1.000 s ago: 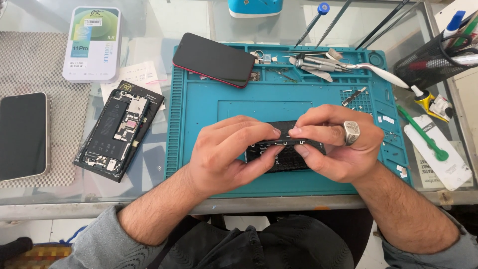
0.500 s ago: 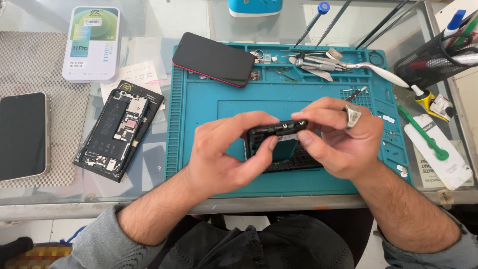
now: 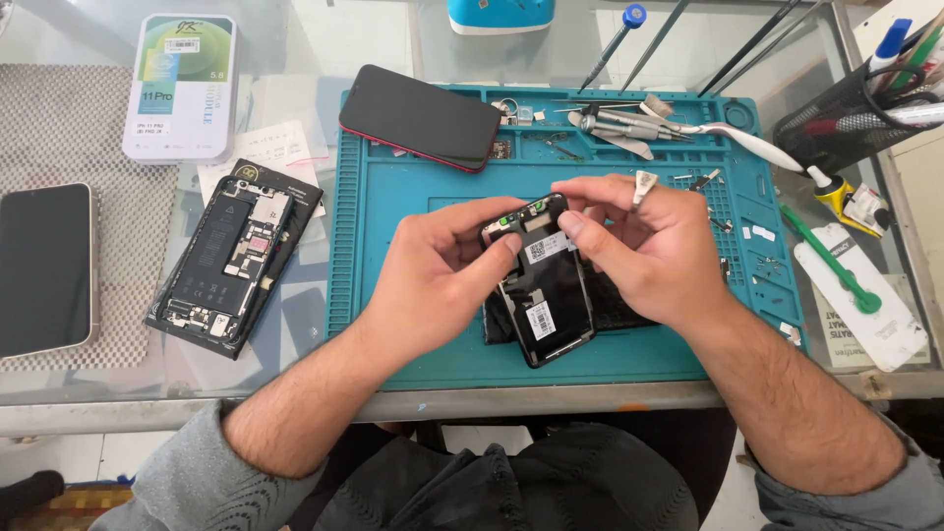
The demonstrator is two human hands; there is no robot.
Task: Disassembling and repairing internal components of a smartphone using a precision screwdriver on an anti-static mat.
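Observation:
Both hands hold a black phone screen panel (image 3: 544, 295) tilted up above the teal repair mat (image 3: 393, 324), its back side with white stickers facing me. My left hand (image 3: 442, 270) grips the panel's left edge near the top. My right hand (image 3: 644, 246), wearing a ring, pinches the panel's top right corner. A dark part (image 3: 615, 310) lies on the mat under the panel, half hidden by my right hand.
A black phone with a red edge (image 3: 421, 116) lies face down at the mat's top left. An opened phone body (image 3: 234, 258) and another phone (image 3: 44, 267) lie left. Tweezers and tools (image 3: 629, 126) sit at the mat's back; a pen holder (image 3: 855, 108) stands right.
The screen panel has been lifted off the mat and turned upright, so its back side now faces me. Both hands rose with it.

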